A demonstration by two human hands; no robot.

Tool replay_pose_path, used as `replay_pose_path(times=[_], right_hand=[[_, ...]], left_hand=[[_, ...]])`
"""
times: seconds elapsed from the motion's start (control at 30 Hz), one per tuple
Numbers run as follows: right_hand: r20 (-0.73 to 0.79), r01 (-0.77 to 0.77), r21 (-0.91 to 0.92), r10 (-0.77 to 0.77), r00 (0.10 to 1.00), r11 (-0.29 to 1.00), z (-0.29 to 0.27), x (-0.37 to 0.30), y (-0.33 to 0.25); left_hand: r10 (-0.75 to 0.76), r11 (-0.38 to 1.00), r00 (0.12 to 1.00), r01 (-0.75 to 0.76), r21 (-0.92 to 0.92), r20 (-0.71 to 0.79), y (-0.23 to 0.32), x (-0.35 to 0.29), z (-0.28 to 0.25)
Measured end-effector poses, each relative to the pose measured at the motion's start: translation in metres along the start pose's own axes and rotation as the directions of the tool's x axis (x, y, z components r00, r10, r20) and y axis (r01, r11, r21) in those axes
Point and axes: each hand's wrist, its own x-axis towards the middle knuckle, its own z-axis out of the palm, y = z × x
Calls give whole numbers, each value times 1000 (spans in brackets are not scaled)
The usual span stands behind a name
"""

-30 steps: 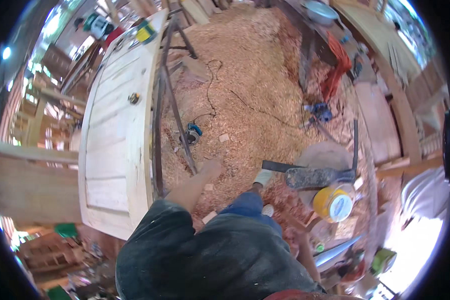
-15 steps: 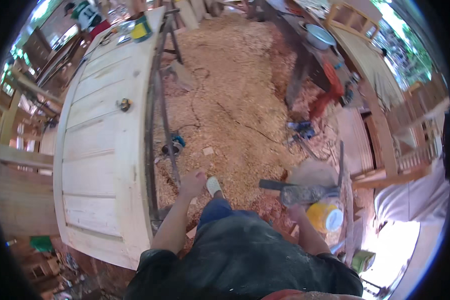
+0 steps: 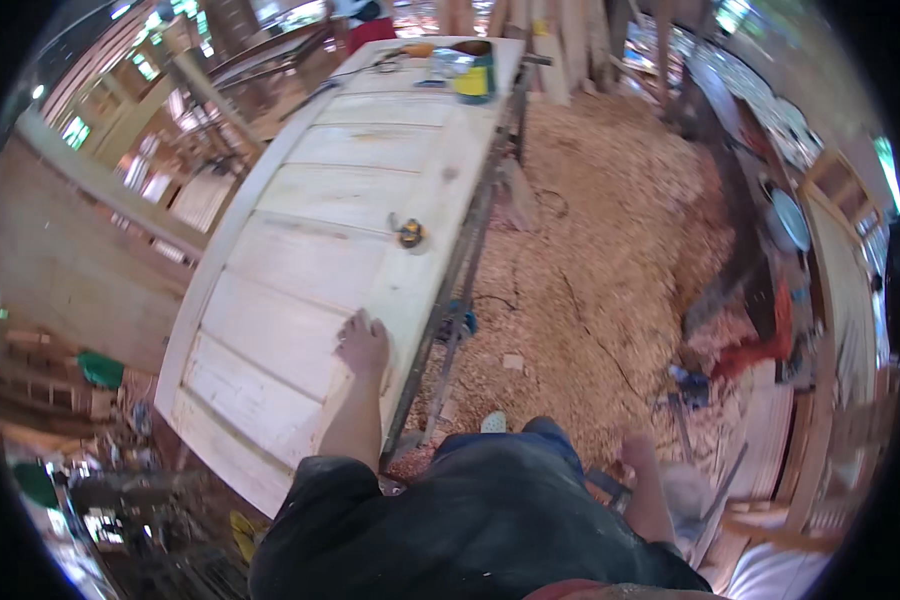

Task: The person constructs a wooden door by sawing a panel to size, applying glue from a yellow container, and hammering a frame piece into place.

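Observation:
A large pale wooden door (image 3: 300, 260) with recessed panels lies flat on a stand to my left. Over its near part is my left hand (image 3: 363, 342), fingers apart and holding nothing, seemingly resting on the wood. Farther up the door sits a small yellow-and-black thing (image 3: 410, 234) that resembles a tape measure. At the far end stand a dark green container with a yellow label (image 3: 475, 82) and a clear plastic bag (image 3: 452, 62). My right hand (image 3: 637, 448) hangs low at my right side, above the floor; its fingers are too blurred to make out.
Wood shavings (image 3: 610, 240) cover the floor, with a cord running across. A teal power tool (image 3: 465, 322) lies beside the stand. To the right are a blue tool (image 3: 690, 385), red cloth (image 3: 770, 335) and a bench with a light-blue basin (image 3: 790, 220). Another person (image 3: 368, 22) stands beyond the door.
My view has turned left, so the door sits more centrally. My left hand has moved from beside the door to over its surface, fingers spread. My right hand has left the grey tool and yellow container.

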Motion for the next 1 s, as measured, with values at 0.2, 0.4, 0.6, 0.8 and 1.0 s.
replay_pose_path(times=[0.2,0.4,0.6,0.8,1.0], right_hand=[[744,-751,646,328,582,-133,28,-1,14],[366,-55,159,-7,931,986,-33,120,109],[380,-490,864,493,783,111,-97,263,206],[410,-492,865,427,806,100,-174,372,310],[374,101,74,-122,919,992,-181,459,398]], left_hand=[[57,994,996,-50,-99,72,-5,9,-5],[-284,922,935,327,-207,210,53,62,-3],[-327,911,944,301,-281,-49,173,111,25],[-315,944,942,299,-138,-115,259,148,52],[-363,931,887,334,-147,-285,267,171,95]])
